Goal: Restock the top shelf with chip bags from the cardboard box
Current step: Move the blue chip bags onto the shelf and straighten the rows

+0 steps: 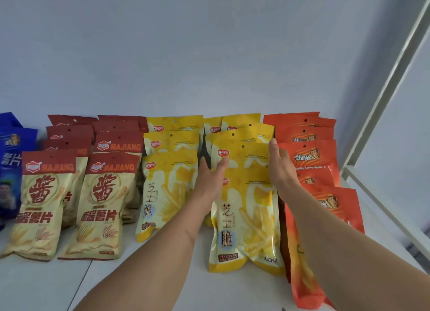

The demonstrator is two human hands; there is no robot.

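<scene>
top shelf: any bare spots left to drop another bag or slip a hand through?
Bare white shelf board runs along the front, before the red-and-cream bags and left yellow bags. The back is packed row to row. Both hands, left and right, flank the right yellow stack, tight against the orange bags.

Two hands showing: left hand (210,175), right hand (282,168). Red-topped cream MAJIANG bags (39,203) standing in two rows, about five visible per row. Yellow bags (244,206) also forming two rows, roughly nine showing. Orange bags (309,154) making one row, roughly seven. Blue bags (11,161) peeking in left, at least two.
</scene>
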